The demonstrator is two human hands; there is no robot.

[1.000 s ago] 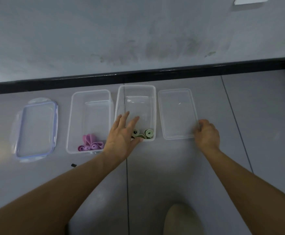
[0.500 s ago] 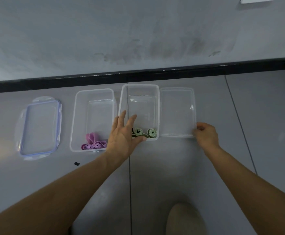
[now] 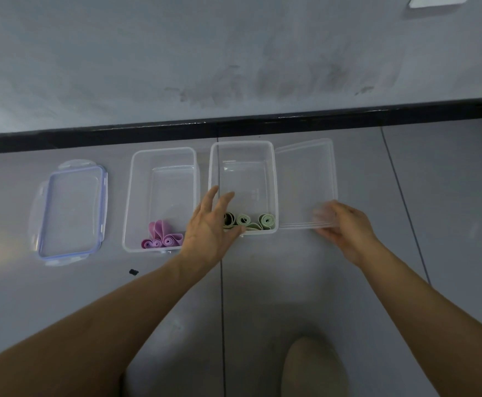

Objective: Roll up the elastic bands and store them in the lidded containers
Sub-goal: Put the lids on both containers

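Two clear plastic containers stand side by side on the grey floor. The left container (image 3: 132,202) holds rolled pink bands (image 3: 161,237) at its near end. The right container (image 3: 274,179) holds rolled green bands (image 3: 251,220) at its near end. My left hand (image 3: 209,227) rests with spread fingers on the near left corner of the right container. My right hand (image 3: 344,229) pinches the near right corner of a clear lid (image 3: 305,181), which is tilted up beside the right container.
A second lid (image 3: 72,207) with a blue seal and side clips lies flat at the far left. A small black speck (image 3: 133,272) lies on the floor near it. A black baseboard (image 3: 234,126) and the wall run behind. My knee (image 3: 312,368) shows at the bottom.
My right hand has lifted the clear lid's near right corner off the floor and shifted it leftward against the right container. My left hand has stayed on that container's corner.
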